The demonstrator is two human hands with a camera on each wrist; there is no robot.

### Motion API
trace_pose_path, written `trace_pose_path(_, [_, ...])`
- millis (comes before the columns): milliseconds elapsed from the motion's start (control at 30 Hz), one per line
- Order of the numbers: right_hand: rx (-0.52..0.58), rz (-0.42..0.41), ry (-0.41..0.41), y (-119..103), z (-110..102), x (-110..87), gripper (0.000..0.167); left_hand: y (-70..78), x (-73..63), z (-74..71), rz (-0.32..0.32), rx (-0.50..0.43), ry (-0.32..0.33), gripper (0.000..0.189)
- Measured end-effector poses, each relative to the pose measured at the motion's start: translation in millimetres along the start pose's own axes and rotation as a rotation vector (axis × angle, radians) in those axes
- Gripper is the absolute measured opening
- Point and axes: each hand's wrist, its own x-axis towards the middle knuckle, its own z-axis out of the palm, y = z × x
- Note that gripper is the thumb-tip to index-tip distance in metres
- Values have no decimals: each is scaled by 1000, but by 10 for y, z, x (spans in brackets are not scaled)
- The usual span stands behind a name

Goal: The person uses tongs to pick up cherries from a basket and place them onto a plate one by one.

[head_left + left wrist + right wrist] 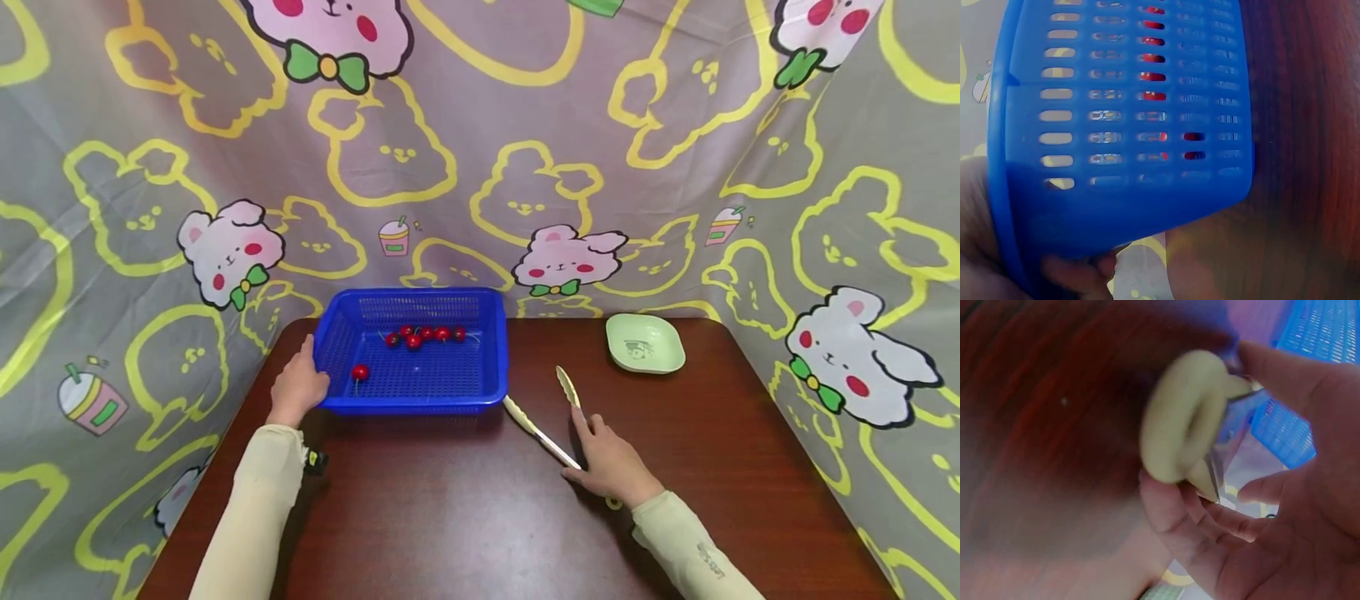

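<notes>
Grips the blue basket (412, 407) of cherries (413, 342) by its left side with the left hand (300, 385); holds spread tongs (557, 449) in the right hand (617, 462), just beside the basket's near right corner

Glossy reddish-brown wood-grain table (450, 517): far corners rounded, light reflected on the surface. Creased grey fabric sheeting (675, 192) with yellow cartoon outlines: hangs behind the table and along its left and right sides. Pink drink-cup prints (393, 242): 3 visible, 1 left of the table, 2 above its far edge.
</notes>
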Motion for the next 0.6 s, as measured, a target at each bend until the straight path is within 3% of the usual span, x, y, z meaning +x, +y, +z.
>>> trace_pose_path(600, [-10, 33, 2, 42, 32, 45, 107, 52, 38, 7, -65, 9, -38, 81])
